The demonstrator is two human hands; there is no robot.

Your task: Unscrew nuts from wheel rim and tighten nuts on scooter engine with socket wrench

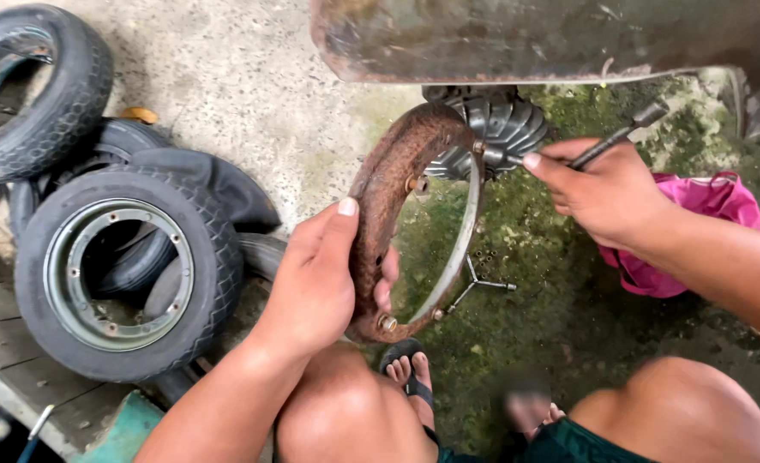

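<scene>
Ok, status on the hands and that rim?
Left hand grips rusty rim. Right hand holds metal tool at rim's edge bolt. Three-armed wrench on ground beyond rim.

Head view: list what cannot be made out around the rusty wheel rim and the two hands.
- Rusty wheel rim: the left hand covers part of its outer face.
- Wrench: the right hand hides its middle; its tip at the hub is too small to tell.
- Pink cloth: partly behind the right forearm.
- One foot: blurred.
- Tyres: cut off by the left edge.

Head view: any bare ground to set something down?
Bare concrete between the tyre pile and rusty rim; mossy ground between three-arm wrench and pink cloth. Crowded left, among tyres.
</scene>
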